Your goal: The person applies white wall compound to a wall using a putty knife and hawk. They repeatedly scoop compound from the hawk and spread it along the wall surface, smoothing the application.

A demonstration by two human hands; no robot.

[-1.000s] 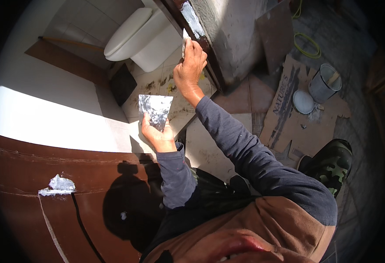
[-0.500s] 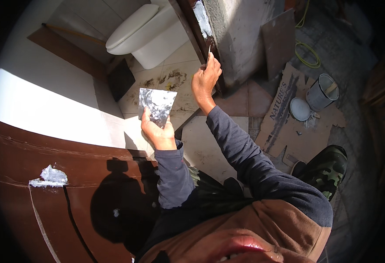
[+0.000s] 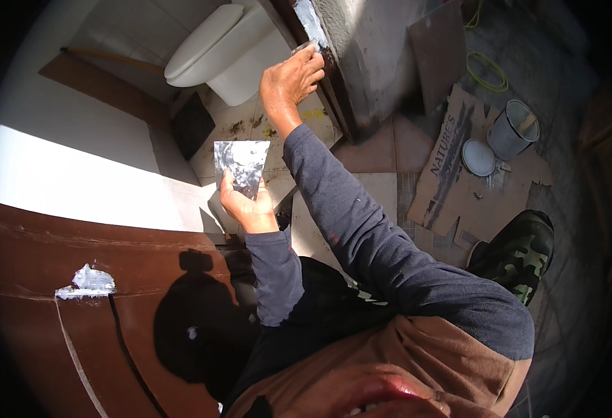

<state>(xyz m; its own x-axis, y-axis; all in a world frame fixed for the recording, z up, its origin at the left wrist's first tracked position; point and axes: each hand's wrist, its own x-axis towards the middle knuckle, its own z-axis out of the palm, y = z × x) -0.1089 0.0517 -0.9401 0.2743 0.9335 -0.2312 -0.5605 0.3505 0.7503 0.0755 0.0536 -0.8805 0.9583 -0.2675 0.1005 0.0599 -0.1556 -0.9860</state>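
Observation:
My left hand (image 3: 247, 204) grips a flat, flared putty plate (image 3: 245, 161) by its narrow end, thumb on top; its face is smeared with white and grey putty. Farther up, my right hand (image 3: 291, 78) is closed on a thin-edged putty knife (image 3: 306, 46), most of which the fingers hide. The knife lies against the dark brown door frame (image 3: 339, 104), at the lower end of a white putty patch (image 3: 311, 22).
A white toilet (image 3: 212, 49) stands beyond the doorway on stained tiles. To the right, an open can (image 3: 509, 139) and its lid (image 3: 479, 157) sit on cardboard (image 3: 440, 182). At left is a brown door (image 3: 20, 258) with another putty patch (image 3: 91, 281).
My right hand has moved up and left along the door frame, turning so its back shows, and the knife now meets the putty patch. The left hand stays nearly still with the plate.

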